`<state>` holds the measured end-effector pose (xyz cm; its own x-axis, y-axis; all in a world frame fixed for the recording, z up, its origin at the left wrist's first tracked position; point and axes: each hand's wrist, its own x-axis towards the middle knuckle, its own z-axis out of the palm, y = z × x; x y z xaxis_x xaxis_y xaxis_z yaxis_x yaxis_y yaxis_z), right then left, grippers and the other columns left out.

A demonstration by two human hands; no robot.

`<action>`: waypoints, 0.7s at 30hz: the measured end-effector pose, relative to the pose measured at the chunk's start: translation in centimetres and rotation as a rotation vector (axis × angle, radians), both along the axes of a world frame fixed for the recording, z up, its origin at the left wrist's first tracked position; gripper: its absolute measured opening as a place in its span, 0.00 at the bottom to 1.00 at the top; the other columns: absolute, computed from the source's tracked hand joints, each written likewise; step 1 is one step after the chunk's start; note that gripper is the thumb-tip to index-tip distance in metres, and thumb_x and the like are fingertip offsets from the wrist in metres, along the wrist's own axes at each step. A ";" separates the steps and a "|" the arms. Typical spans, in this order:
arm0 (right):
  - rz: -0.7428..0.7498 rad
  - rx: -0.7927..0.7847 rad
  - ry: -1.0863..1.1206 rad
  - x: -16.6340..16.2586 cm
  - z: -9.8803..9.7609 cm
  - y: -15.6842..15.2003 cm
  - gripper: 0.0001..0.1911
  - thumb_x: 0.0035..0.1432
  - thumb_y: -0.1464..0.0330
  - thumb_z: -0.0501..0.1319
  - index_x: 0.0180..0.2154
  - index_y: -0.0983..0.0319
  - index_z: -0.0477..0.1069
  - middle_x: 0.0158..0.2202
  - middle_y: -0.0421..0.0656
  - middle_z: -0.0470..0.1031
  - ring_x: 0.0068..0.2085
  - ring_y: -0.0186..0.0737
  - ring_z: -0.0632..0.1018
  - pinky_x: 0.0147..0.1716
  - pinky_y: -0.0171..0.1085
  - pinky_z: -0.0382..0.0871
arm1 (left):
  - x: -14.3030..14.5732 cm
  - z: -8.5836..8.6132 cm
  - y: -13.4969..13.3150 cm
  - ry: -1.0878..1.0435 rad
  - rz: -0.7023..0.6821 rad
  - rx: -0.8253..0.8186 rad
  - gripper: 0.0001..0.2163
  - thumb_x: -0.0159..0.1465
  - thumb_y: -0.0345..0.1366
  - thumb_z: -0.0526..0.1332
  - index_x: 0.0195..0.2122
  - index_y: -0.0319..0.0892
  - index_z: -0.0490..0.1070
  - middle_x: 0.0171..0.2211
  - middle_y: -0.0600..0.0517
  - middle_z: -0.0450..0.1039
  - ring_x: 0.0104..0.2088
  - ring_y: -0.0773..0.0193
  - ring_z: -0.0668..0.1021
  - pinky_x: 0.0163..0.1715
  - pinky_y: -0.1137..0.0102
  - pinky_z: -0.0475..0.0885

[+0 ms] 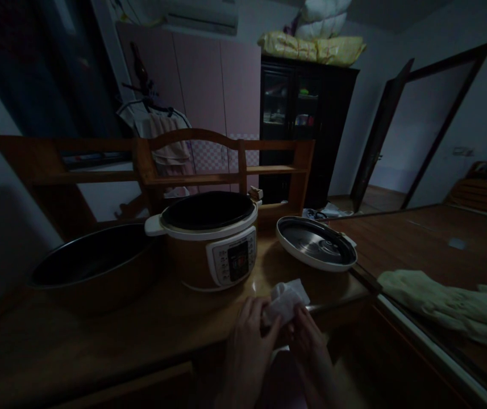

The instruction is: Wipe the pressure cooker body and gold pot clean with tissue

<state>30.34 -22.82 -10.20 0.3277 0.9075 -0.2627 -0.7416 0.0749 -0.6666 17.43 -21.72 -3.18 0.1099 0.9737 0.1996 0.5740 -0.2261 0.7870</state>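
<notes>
A crumpled white tissue [286, 301] is gripped between my two hands, just in front of the desk's edge. My left hand [252, 335] pinches its left side with thumb and fingers. On its right side, the fingers of my right hand [311, 335] are closed on the tissue too. Beyond my hands stands a white electric pressure cooker [192, 258] without its lid, its control panel facing me. Its round lid [317, 241] lies upside down to the right, the metal inside showing. A large dark pot [98, 272] sits left of the cooker.
The wooden desk [141, 324] has a shelf unit [192, 136] along its back. On the right, a light green cloth [448, 307] lies on a brown surface [417, 238]. Behind are pink wardrobes [200, 85], a dark cabinet [337, 113] and a door [375, 142] standing ajar. The room is dim.
</notes>
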 end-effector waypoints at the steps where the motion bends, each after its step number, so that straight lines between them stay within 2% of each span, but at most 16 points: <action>1: 0.002 0.015 -0.006 0.0 0.0 -0.1 0.23 0.44 0.62 0.76 0.44 0.56 0.79 0.44 0.41 0.83 0.43 0.40 0.83 0.41 0.34 0.79 | 0.2 -0.4 -0.2 -0.025 0.013 0.017 0.06 0.63 0.34 0.60 0.41 0.47 0.73 0.43 0.51 0.74 0.46 0.61 0.76 0.47 0.64 0.71; 3: 0.006 0.051 -0.047 0.0 -0.1 -0.3 0.21 0.44 0.62 0.75 0.42 0.57 0.79 0.41 0.40 0.83 0.42 0.41 0.83 0.43 0.36 0.78 | 0.4 -1.0 -0.3 -0.077 0.004 0.085 0.09 0.61 0.27 0.58 0.38 0.46 0.74 0.41 0.52 0.74 0.45 0.63 0.76 0.48 0.66 0.72; 5: 0.021 0.088 -0.092 0.2 -0.1 -0.3 0.17 0.44 0.61 0.74 0.38 0.56 0.80 0.38 0.41 0.83 0.42 0.43 0.82 0.44 0.38 0.78 | 0.4 -1.4 -0.4 -0.127 -0.028 0.200 0.12 0.61 0.23 0.57 0.38 0.47 0.74 0.41 0.53 0.73 0.45 0.64 0.76 0.48 0.67 0.72; 8: 0.080 0.124 -0.070 0.3 0.8 -0.3 0.14 0.47 0.57 0.71 0.36 0.56 0.80 0.36 0.42 0.83 0.43 0.48 0.82 0.44 0.44 0.77 | -0.1 -1.6 -0.6 -0.121 -0.078 0.345 0.11 0.64 0.25 0.56 0.39 0.48 0.74 0.42 0.51 0.73 0.46 0.63 0.76 0.48 0.65 0.73; 11: 0.184 0.128 0.026 0.4 2.4 -0.4 0.18 0.52 0.52 0.67 0.39 0.58 0.80 0.39 0.45 0.83 0.46 0.51 0.81 0.45 0.48 0.76 | -0.9 -1.7 -0.8 -0.062 -0.120 0.411 0.10 0.65 0.27 0.56 0.39 0.48 0.74 0.42 0.49 0.73 0.46 0.61 0.75 0.48 0.62 0.74; 15: 0.237 0.099 0.069 0.5 3.8 -0.7 0.21 0.53 0.52 0.67 0.41 0.60 0.80 0.42 0.47 0.83 0.46 0.49 0.82 0.43 0.44 0.77 | -2.3 -2.1 -0.8 -0.011 -0.169 0.494 0.09 0.65 0.26 0.57 0.39 0.47 0.73 0.42 0.50 0.74 0.47 0.62 0.75 0.49 0.63 0.74; 18: 0.265 0.078 0.043 0.4 3.7 -0.7 0.20 0.51 0.56 0.71 0.43 0.59 0.79 0.41 0.45 0.83 0.44 0.46 0.82 0.40 0.39 0.77 | -3.4 -2.7 -0.4 0.029 -0.163 0.540 0.11 0.64 0.25 0.56 0.39 0.48 0.74 0.46 0.49 0.73 0.51 0.62 0.74 0.52 0.63 0.74; 21: 0.290 0.082 0.033 0.3 3.5 -0.1 0.22 0.51 0.58 0.72 0.45 0.62 0.78 0.43 0.47 0.83 0.44 0.47 0.83 0.40 0.40 0.76 | -4.7 -3.2 0.0 0.059 -0.158 0.550 0.12 0.63 0.24 0.57 0.39 0.48 0.75 0.50 0.49 0.71 0.54 0.61 0.73 0.54 0.61 0.73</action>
